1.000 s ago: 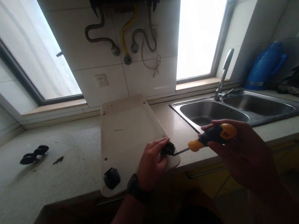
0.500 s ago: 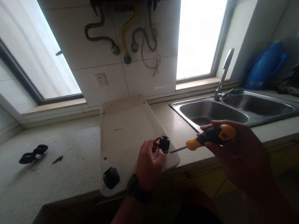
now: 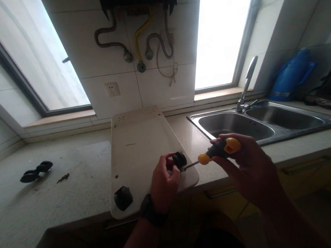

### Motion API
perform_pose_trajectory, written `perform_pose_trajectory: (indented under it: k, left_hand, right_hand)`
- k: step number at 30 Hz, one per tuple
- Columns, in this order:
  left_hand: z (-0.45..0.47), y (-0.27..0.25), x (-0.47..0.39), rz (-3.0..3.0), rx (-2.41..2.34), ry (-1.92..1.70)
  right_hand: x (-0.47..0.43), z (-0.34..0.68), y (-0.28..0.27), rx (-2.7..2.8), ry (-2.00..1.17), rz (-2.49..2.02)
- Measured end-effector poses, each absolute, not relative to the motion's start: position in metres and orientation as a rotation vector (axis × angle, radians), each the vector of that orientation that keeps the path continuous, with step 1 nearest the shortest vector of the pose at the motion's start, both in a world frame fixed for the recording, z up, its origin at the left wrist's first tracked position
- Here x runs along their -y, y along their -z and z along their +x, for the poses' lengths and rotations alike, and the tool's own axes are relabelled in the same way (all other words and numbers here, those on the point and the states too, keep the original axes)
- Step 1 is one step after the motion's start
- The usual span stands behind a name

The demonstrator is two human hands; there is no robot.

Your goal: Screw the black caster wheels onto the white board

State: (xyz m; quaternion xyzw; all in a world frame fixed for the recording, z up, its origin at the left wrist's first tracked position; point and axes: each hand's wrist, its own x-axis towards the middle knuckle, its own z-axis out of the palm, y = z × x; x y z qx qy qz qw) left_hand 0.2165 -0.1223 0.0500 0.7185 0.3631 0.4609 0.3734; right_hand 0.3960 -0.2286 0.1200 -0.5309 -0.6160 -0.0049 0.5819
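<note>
My left hand (image 3: 164,178), with a dark watch on the wrist, pinches a small black caster (image 3: 179,159) at the near right corner of a pale, round-cornered board (image 3: 137,144). In my right hand (image 3: 248,169) is a screwdriver (image 3: 218,149) with a yellow and dark handle. It points left, its shaft slanting down so that the tip is at the lower side of the caster; whether it sits in a screw is too small to tell. Another black caster (image 3: 123,198) stands on the near left corner of the board.
Further black casters (image 3: 36,171) and a little heap of dark screws (image 3: 63,177) lie on the speckled counter (image 3: 83,193) to the left. A double steel sink (image 3: 233,124) with a tap (image 3: 247,83) is at the right, a blue jug (image 3: 292,75) behind it. Pipes hang on the wall.
My right hand has moved left with the screwdriver, bringing its tip to the caster and tilting the handle up. The caster in my left hand has turned slightly and shifted a little left.
</note>
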Motion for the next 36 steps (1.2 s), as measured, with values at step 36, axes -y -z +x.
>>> perform_pose_trajectory:
  k: [36]
  left_hand:
    - [0.218, -0.041, 0.119, 2.023, -0.734, -1.116]
  right_hand:
    - [0.205, 0.393, -0.193, 2.125, 0.271, -1.353]
